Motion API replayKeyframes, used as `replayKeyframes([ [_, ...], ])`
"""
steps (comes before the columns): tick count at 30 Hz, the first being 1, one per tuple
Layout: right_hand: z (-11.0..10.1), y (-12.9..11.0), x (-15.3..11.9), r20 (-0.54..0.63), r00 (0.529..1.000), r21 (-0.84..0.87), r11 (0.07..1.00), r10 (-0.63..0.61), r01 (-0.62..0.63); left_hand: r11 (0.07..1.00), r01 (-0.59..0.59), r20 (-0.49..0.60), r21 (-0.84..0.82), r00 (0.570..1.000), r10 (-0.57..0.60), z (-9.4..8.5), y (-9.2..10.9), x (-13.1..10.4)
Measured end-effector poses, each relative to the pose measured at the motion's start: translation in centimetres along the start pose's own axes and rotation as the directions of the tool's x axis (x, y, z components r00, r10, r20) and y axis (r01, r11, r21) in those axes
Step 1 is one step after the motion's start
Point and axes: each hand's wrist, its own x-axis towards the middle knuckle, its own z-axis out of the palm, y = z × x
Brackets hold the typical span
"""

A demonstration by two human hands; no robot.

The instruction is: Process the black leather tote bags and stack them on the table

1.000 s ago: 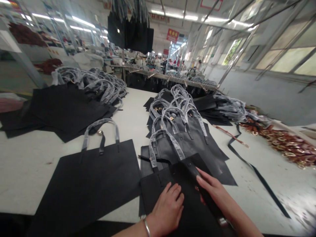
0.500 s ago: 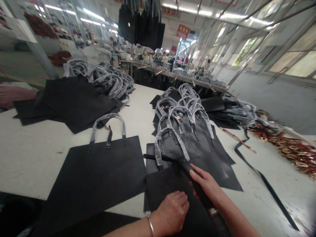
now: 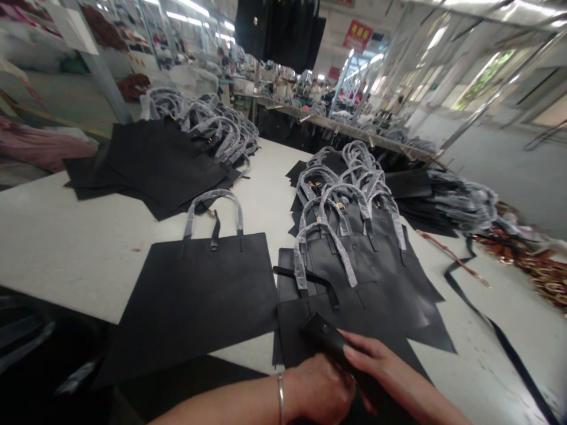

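Note:
My right hand (image 3: pixel 376 360) is closed around a long black piece (image 3: pixel 325 333) with a blunt, squared end; its exact kind is unclear. Just beside and partly under it, my left hand (image 3: pixel 325 386), with a silver bangle on the wrist, is curled shut, and what its fingers hold is hidden. Both hands are low over a black tote bag panel (image 3: pixel 292 330) with a plastic-wrapped handle (image 3: pixel 348 265). Across that handle's base lies a narrow black strap (image 3: pixel 305 276). Flat to the left rests another black tote bag panel (image 3: pixel 208 289), its wrapped handle upward and a short buckled tab between.
More black panels with wrapped handles lie overlapped on the right (image 3: pixel 398 283), and a heap (image 3: pixel 163 159) sits back left. Brown straps with gold rings (image 3: pixel 549 274) and a long black strip (image 3: pixel 505 342) lie at the right. Black bags (image 3: pixel 279 35) hang overhead.
The long black piece has come back toward me, leaving the narrow strap's bent end exposed on the panel. My left hand has moved right, up against the piece. The whole view has shifted.

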Motion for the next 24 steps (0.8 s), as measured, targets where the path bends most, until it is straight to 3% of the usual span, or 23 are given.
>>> replayKeyframes([
  [5,1.0,-1.2,2.4,-0.02,0.999,0.012,0.999,-0.05,0.05,0.996,0.034,0.012,0.086,0.999,-0.035,-0.3,0.1,0.2],
  [8,1.2,-2.3,3.0,-0.144,0.984,0.003,0.994,-0.106,0.107,0.993,0.055,-0.01,0.107,0.998,-0.054,-0.8,0.1,0.2],
  [12,-0.1,-3.2,1.2,-0.3,0.944,-0.023,0.991,-0.135,0.134,0.997,0.042,-0.053,0.059,0.998,-0.039,-1.2,0.1,0.0],
  [16,-1.2,-1.7,-1.1,-0.178,0.984,-0.105,0.994,0.008,-0.027,0.997,0.046,-0.061,0.066,0.997,-0.042,-0.8,0.0,-0.1],
  [19,-0.9,0.1,-0.8,-0.087,0.994,-0.146,0.986,0.064,-0.076,0.998,0.003,-0.004,0.07,1.0,-0.003,-0.1,-0.3,0.3],
  [21,-0.3,0.5,0.3,-0.097,0.995,-0.157,0.987,0.023,-0.038,0.997,-0.049,-0.005,0.054,0.999,0.049,0.3,-0.6,0.7],
  [24,0.6,-0.5,2.0,-0.191,0.961,-0.26,0.955,-0.198,0.145,0.997,-0.052,-0.004,0.063,0.999,0.053,0.6,-0.9,1.0],
])
